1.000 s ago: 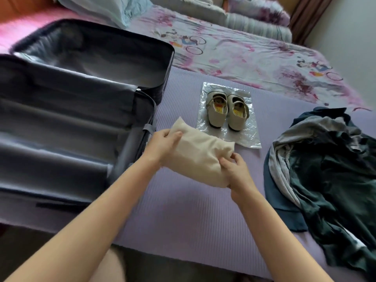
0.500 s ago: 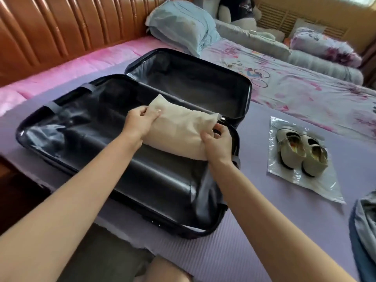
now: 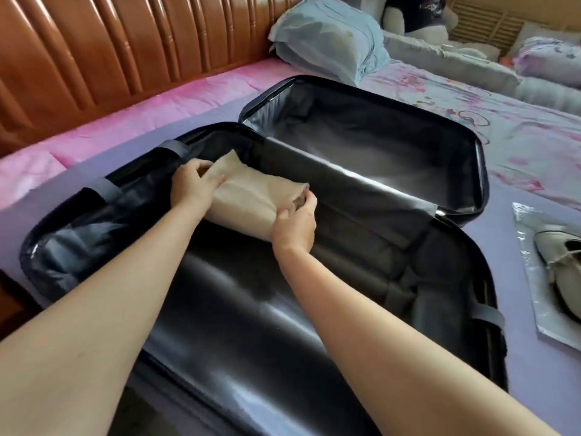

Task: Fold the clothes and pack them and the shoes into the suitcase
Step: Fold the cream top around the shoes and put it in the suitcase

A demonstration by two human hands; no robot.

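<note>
Cloth [image 3: 251, 201] held low inside the open suitcase [image 3: 267, 325].
My left grip [image 3: 196, 184] curls over the beige cloth's far left end and my right grip [image 3: 294, 226] pinches its right corner, fingers bent round the edge. I see the cloth in the near half, close to the hinge; whether it rests on the lining I cannot tell. A shoe [image 3: 561, 265] lies on a bag [image 3: 534, 297] on the bed [image 3: 518, 221], right of the suitcase.

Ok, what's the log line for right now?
beige garment: in open suitcase | left hand: grips it | right hand: grips it | shoe: outside
</note>
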